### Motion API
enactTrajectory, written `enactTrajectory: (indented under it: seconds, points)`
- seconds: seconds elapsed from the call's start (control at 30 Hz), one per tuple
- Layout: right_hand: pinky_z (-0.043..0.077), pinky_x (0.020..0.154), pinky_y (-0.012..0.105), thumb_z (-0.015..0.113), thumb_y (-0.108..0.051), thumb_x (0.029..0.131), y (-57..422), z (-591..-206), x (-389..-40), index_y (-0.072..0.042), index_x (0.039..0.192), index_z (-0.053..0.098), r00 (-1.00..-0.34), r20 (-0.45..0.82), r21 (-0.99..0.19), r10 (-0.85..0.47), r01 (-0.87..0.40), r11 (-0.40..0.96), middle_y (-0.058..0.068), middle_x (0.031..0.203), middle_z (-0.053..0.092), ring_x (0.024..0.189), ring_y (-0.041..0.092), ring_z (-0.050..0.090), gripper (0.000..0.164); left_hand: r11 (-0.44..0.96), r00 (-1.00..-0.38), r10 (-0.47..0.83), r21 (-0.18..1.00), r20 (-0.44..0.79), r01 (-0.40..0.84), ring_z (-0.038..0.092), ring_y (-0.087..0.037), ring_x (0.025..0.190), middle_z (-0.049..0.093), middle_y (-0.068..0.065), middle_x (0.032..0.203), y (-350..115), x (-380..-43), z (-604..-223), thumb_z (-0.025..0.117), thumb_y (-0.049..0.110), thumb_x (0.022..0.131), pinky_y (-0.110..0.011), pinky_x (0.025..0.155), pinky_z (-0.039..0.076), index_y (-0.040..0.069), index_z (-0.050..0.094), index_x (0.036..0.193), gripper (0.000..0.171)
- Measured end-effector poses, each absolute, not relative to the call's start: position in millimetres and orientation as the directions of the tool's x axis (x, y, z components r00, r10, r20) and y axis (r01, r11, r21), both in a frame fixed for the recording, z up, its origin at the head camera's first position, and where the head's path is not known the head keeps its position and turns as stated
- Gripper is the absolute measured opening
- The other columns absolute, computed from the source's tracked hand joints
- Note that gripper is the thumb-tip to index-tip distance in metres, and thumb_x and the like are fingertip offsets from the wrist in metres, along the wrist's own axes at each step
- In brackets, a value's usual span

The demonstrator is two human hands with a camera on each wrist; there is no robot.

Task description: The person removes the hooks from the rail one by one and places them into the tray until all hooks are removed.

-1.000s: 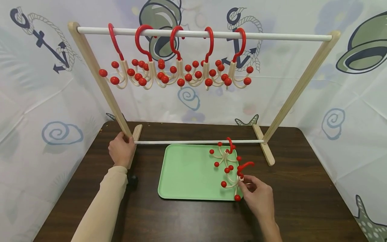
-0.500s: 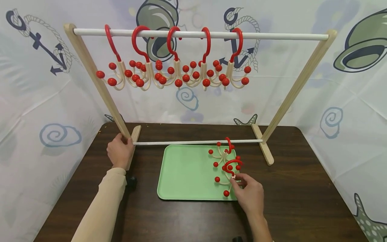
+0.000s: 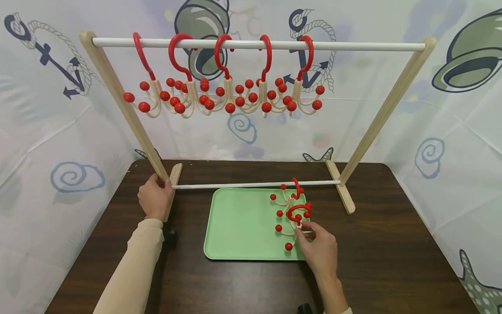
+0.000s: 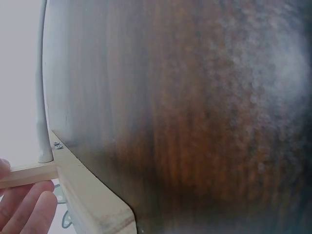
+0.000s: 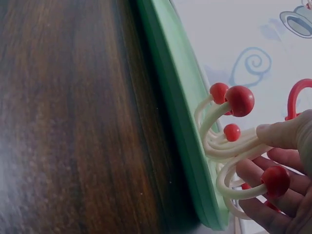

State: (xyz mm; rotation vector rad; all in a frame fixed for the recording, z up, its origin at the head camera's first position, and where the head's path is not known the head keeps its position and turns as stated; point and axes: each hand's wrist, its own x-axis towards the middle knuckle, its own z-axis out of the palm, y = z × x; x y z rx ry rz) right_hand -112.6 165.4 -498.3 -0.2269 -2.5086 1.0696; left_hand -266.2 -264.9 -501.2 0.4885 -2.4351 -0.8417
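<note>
Near the right side of the green tray (image 3: 239, 224), my right hand (image 3: 320, 250) pinches a hook hanger (image 5: 231, 152) by its cream stem, thumb against fingers. This hanger has a red hook and curved cream arms tipped with red balls. A second hanger of the same kind (image 3: 291, 200) lies just behind it on the tray, partly overlapped by it in the head view. My left hand (image 3: 154, 198) grips the foot of the rack's left wooden post (image 3: 129, 111); in the left wrist view its fingers (image 4: 41, 209) curl under the wood.
Several more such hangers (image 3: 262, 91) hang from the rack's white top rail (image 3: 364, 46), bunched left and centre. A lower white rail (image 3: 235, 186) runs along the tray's back edge. The right post (image 3: 386, 115) stands on the dark wooden table (image 3: 400, 248). Patterned cloth surrounds it.
My right hand has moved left over the tray with the hanger, whose hook has swung from pointing right to arching upright beside the second hanger. My left hand keeps its grip on the post.
</note>
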Motion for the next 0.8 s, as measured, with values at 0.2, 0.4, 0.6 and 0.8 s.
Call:
enactTrajectory:
  seconds: [0.2,0.4,0.6,0.8]
  points:
    - [0.053,0.067,0.04,0.082,-0.019,0.079,164.4,-501.5,-114.1,-0.009,0.096,0.075,-0.905,0.312,-0.727,0.289,-0.031,0.686,0.002,0.09,0.074,0.071,0.018,0.07,0.021,0.743,-0.801,-0.484,0.649,0.352,-0.163,0.063,-0.042,0.08,0.069,-0.02,0.089,-265.4,-266.1,-501.4,0.059,0.025,0.092,-0.057,0.073,0.045,0.001,0.068,0.106,0.029]
    - [0.053,0.07,0.041,0.081,-0.021,0.081,164.2,-503.1,-118.0,-0.009,0.098,0.075,-0.917,0.274,-0.736,0.288,-0.007,0.677,0.003,0.091,0.074,0.074,0.019,0.07,0.022,0.746,-0.798,-0.484,0.646,0.36,-0.161,0.063,-0.042,0.078,0.068,-0.021,0.087,-264.9,-266.6,-500.3,0.06,0.023,0.092,-0.057,0.071,0.044,0.001,0.067,0.105,0.027]
    - [0.053,0.071,0.041,0.08,-0.021,0.081,163.8,-503.6,-119.7,-0.009,0.098,0.075,-0.923,0.261,-0.747,0.282,-0.008,0.665,0.003,0.092,0.074,0.075,0.019,0.07,0.021,0.748,-0.8,-0.481,0.643,0.359,-0.162,0.063,-0.041,0.078,0.068,-0.02,0.085,-264.7,-265.9,-498.6,0.06,0.024,0.092,-0.056,0.07,0.044,0.001,0.067,0.105,0.027]
    - [0.053,0.071,0.04,0.08,-0.022,0.082,163.5,-505.7,-118.0,-0.009,0.097,0.075,-0.925,0.257,-0.757,0.278,-0.014,0.654,0.002,0.091,0.074,0.074,0.017,0.069,0.02,0.751,-0.801,-0.483,0.638,0.352,-0.172,0.063,-0.042,0.078,0.068,-0.02,0.086,-264.7,-264.3,-499.1,0.061,0.024,0.092,-0.056,0.07,0.045,0.001,0.068,0.105,0.027]
